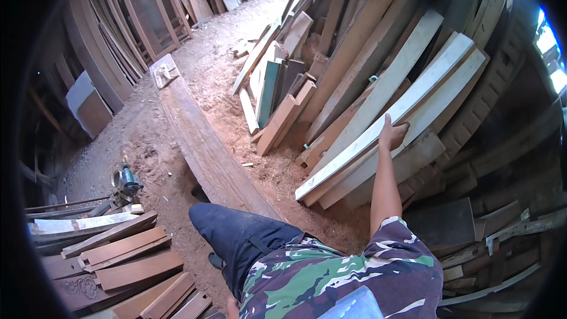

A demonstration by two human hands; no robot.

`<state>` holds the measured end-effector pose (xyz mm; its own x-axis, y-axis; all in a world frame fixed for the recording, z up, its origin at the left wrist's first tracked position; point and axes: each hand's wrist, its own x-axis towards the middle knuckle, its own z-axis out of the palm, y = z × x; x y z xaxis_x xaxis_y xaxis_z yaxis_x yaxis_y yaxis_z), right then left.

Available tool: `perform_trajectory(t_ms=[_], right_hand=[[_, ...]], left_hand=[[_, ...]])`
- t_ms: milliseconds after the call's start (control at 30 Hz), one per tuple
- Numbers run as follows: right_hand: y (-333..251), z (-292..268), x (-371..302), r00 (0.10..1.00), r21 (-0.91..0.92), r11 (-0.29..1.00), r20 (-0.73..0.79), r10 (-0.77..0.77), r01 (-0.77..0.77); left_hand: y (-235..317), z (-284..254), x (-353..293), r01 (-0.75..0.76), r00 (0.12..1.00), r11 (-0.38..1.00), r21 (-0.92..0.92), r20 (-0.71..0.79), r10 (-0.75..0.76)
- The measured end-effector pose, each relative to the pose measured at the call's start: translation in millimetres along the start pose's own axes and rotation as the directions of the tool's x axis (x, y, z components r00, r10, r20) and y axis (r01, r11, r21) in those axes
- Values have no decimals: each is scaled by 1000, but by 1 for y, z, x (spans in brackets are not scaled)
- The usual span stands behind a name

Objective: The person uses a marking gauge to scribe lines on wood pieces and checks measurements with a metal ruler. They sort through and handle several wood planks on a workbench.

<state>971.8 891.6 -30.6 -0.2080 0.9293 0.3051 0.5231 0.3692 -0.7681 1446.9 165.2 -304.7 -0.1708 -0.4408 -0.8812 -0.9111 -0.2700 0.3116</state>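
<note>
My right arm reaches out to the right, and my right hand [392, 134] is closed around the edge of a long pale wooden plank [348, 162], thumb up. This plank leans at a slant, its lower end near the sawdust-covered ground. Right beside it leans a second pale plank [434, 109], close under my fingers. Only a sliver of my left hand [232, 308] shows at the lower edge, next to my dark trousers; its fingers are hidden.
A long worn board [207, 147] lies ahead, with a small block-like tool [164, 75] on its far end. Several boards [360, 41] lean at the right. A green power tool [127, 180] sits at left, near stacked brown wood pieces [139, 269]. Wooden frames [147, 15] stand far left.
</note>
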Motion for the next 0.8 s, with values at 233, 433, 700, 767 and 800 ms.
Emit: perform_trajectory(t_ms=[233,433,700,767,800], right_hand=[[-52,-8,-71,965,293,930,71,-253,222],[-123,-15,-144,913,712,674,117,-392,198],[-269,-29,-206,770,980,192,159,-618,-48],[-306,-32,-215,705,989,131,142,-695,-71],[-320,-31,-211,672,992,111,127,-730,-68]], left_hand=[[18,-3,11,-70,997,997,-33,-46,68],[28,-27,7,-115,984,989,-96,-145,101],[-22,-24,-6,-25,978,981,-190,-208,-15],[-41,-22,-5,-23,974,979,-201,-226,-24],[-40,-14,0,-36,974,981,-192,-227,-9]])
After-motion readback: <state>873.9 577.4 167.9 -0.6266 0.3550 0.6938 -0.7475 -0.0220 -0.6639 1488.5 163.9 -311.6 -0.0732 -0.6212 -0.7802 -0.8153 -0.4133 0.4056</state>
